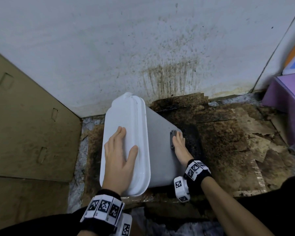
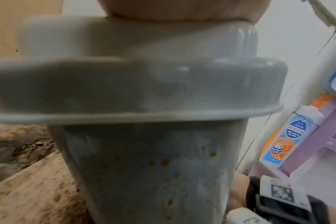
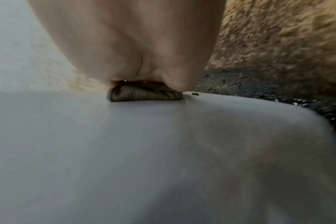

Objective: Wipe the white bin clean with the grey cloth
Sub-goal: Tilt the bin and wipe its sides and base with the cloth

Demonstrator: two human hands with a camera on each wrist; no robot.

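Observation:
The white bin [image 1: 126, 114] stands on the floor by the wall, lid closed. My left hand [image 1: 119, 150] lies flat on the lid with straight fingers. My right hand [image 1: 179, 143] presses the folded grey cloth [image 1: 172, 138] against the bin's right side, low down near its base. In the right wrist view the cloth [image 3: 144, 94] sits squeezed between my right hand [image 3: 134, 45] and the bin wall [image 3: 144, 151]. The left wrist view shows the bin's front [image 2: 144, 166] speckled with brown spots under the lid rim, and the heel of my left hand [image 2: 153, 9] on top.
Stained, damp cardboard [image 1: 228, 133] covers the floor under and right of the bin. A splattered white wall [image 1: 143, 48] rises behind. A cardboard box [image 1: 24, 125] stands at the left. A purple shelf [image 1: 288, 96] with a bottle [image 2: 290, 136] is at the right.

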